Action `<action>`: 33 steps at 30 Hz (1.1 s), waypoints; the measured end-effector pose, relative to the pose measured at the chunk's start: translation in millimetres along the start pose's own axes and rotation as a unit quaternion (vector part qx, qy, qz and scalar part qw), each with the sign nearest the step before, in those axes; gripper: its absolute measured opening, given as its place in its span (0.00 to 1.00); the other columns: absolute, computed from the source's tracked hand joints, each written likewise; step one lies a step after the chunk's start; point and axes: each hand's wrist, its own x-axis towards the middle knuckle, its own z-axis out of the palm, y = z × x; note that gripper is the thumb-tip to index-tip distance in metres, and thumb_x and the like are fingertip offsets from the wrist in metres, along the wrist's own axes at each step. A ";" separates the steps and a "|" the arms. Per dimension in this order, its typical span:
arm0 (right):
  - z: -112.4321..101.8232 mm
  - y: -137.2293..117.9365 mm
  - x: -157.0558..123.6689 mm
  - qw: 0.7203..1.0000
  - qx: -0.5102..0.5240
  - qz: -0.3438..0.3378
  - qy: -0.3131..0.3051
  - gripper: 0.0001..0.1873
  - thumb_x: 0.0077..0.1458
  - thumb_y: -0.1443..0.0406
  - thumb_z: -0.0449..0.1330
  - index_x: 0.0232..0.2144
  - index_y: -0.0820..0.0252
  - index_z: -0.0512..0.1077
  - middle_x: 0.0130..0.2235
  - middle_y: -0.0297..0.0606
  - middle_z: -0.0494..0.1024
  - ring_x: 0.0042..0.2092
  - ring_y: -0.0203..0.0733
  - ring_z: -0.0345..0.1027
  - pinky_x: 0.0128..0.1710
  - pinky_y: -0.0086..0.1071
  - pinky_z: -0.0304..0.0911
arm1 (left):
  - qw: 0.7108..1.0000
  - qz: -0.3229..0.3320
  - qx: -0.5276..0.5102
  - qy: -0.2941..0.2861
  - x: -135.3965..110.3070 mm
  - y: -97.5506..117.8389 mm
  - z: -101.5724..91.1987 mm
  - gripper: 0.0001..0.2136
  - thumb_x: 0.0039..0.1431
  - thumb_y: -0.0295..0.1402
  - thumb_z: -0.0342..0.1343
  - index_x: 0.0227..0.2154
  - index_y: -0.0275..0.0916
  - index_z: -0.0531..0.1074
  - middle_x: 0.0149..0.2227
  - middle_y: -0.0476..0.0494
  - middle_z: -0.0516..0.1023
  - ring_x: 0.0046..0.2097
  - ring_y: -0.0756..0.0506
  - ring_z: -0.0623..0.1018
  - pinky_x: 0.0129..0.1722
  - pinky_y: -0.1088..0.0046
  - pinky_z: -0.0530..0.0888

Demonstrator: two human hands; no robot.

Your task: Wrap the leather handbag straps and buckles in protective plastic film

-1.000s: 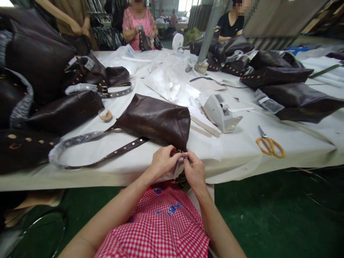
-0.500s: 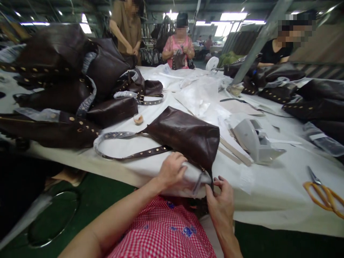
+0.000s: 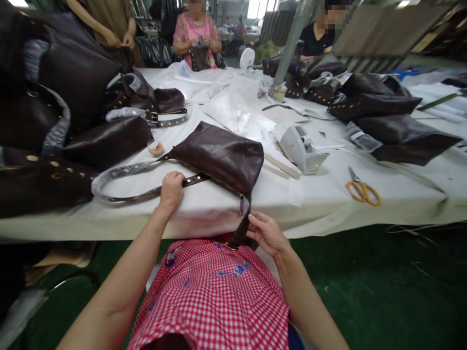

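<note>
Left fingers have moved onto the studded strap; hanging strap now shows against checked garment

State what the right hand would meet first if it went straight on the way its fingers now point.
The dark strap hanging from the near corner of the brown bag: the right hand is right at it, apparently touching, though depth leaves the exact contact unclear.

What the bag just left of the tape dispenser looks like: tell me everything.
The dark brown bag looks like glossy leather. It lies on the white table, its zip toward the near edge. The left grip holds its studded strap, partly plastic-wrapped and looped leftward; the right grip touches the drooping strap over the edge.
</note>
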 end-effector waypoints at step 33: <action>28.9 -13.9 9.7 0.992 -0.008 -0.111 -0.051 0.24 0.40 0.58 0.74 0.39 0.59 0.73 0.38 0.40 0.82 0.38 0.44 0.75 0.40 0.35 0.69 | 0.803 -0.141 -0.508 -0.278 -75.0 138.2 29.4 0.09 0.55 0.29 0.52 0.39 0.40 0.62 0.27 0.53 0.73 0.26 0.51 0.74 0.28 0.75 0.71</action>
